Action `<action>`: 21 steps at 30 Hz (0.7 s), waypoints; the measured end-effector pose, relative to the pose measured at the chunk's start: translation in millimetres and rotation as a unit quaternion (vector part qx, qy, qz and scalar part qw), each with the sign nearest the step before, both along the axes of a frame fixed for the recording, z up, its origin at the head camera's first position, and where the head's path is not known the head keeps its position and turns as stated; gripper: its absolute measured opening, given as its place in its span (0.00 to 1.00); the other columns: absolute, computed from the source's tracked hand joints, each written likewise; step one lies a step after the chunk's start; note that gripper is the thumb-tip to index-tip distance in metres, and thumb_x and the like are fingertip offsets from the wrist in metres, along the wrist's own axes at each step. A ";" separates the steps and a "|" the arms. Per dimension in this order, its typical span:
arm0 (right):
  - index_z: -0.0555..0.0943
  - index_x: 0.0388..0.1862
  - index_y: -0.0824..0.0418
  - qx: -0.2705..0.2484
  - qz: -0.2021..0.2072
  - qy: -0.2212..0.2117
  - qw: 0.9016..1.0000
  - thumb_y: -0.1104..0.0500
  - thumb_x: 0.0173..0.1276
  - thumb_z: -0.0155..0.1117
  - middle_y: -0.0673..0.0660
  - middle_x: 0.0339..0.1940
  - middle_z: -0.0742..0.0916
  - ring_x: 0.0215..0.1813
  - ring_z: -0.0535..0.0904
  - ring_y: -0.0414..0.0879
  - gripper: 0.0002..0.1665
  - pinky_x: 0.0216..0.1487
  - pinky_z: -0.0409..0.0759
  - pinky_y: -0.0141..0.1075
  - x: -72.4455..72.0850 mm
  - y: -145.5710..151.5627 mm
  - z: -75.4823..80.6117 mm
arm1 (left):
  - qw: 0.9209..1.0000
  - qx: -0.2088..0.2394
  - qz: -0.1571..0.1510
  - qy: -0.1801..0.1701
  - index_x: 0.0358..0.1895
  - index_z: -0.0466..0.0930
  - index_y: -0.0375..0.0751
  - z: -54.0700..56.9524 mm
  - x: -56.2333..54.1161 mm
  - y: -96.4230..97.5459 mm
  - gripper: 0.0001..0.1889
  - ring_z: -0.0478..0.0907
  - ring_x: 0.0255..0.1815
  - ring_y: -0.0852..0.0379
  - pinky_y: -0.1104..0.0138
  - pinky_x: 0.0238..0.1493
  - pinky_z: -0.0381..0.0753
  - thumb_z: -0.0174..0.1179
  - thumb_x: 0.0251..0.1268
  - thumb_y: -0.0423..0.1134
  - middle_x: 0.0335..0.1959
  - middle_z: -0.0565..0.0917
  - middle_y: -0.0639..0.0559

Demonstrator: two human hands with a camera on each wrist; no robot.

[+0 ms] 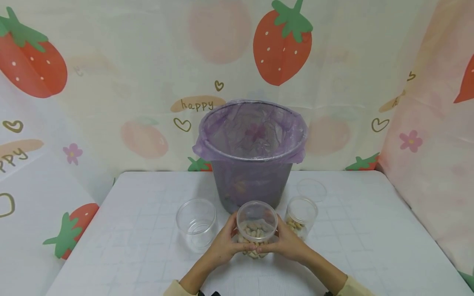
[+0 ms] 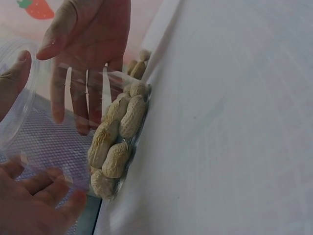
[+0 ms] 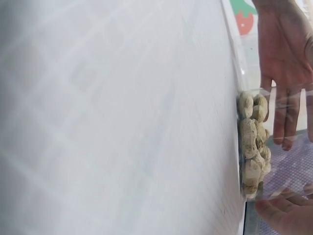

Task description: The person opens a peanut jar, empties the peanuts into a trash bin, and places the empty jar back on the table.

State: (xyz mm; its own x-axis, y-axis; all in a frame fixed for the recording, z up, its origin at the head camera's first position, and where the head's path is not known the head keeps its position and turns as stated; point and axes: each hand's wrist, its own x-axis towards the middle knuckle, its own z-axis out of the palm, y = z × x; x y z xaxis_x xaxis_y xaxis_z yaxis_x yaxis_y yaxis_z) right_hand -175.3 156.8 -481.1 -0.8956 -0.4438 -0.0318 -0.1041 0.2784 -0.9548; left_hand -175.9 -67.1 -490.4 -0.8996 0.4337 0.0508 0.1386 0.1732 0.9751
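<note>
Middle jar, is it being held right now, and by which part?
Yes, the left hand and right hand hold the jar by its clear wall, one on each side.

The jar (image 1: 257,216) between my fingers (image 2: 71,208) looks like clear, smooth, shiny plastic, and so do the side jars (image 1: 196,222). My peanuts (image 2: 117,137) have rough, bumpy, dull shells. The bin (image 1: 253,181) looks like mesh, and its bag (image 1: 294,123) is thin, crinkly, shiny plastic. The bench cover (image 1: 355,246) and the wall sheet (image 1: 148,61) look dull, like cloth.
</note>
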 end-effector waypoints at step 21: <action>0.58 0.76 0.59 0.012 -0.020 0.031 0.999 0.52 0.48 0.81 0.63 0.73 0.70 0.72 0.65 0.63 0.60 0.68 0.62 0.67 2.6 -0.5 3.0 | 1.000 0.008 0.008 0.001 0.77 0.50 0.47 7.6 4.4 -0.2 0.53 0.61 0.74 0.41 0.42 0.70 0.64 0.75 0.50 0.44 0.75 0.63 0.42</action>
State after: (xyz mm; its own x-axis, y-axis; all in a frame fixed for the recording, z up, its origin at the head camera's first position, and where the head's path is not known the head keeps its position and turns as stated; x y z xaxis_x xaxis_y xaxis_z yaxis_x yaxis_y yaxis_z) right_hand -172.7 156.3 -478.0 -0.9135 -0.4067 0.0134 -0.1504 0.3069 -0.9398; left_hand -171.5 -67.3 -482.8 -0.9062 0.4188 0.0585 0.1370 0.1599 0.9776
